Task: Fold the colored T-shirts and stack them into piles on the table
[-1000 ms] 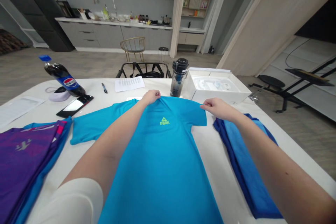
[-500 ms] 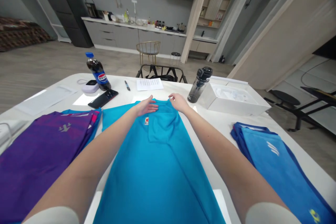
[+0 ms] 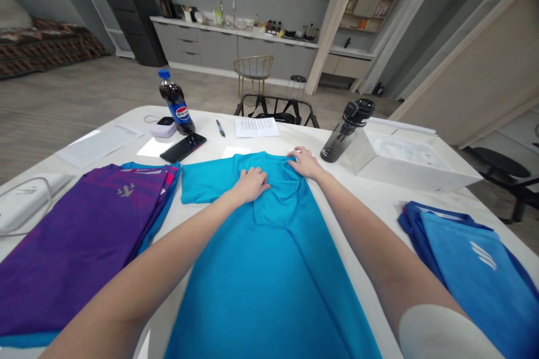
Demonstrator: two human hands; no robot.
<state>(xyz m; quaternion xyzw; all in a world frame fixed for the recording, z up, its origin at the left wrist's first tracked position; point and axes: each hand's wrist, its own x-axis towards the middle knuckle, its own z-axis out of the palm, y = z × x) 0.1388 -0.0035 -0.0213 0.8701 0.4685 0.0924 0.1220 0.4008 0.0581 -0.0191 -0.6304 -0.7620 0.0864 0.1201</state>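
Note:
A turquoise T-shirt [image 3: 261,269] lies lengthwise on the white table in front of me, its collar end away from me. One sleeve sticks out to the left, while the right side is folded inward over the body. My left hand [image 3: 251,184] is on the cloth just below the collar, its fingers curled down and closed on the fabric. At the far right shoulder edge, my right hand [image 3: 305,163] has its bent fingers and thumb on the folded cloth. The fingertips of both hands are partly hidden.
Folded purple shirts [image 3: 90,241] lie left, folded blue shirts [image 3: 467,252] right. Beyond stand a cola bottle [image 3: 177,104], a phone [image 3: 183,147], a pen [image 3: 220,128], a printed sheet [image 3: 257,127], a dark water bottle [image 3: 347,129] and a white open box [image 3: 404,165].
My left hand has moved from beside the collar down onto the shirt, its fingers now curled. My right hand has shifted from the collar to the folded shoulder edge. The view has turned slightly left.

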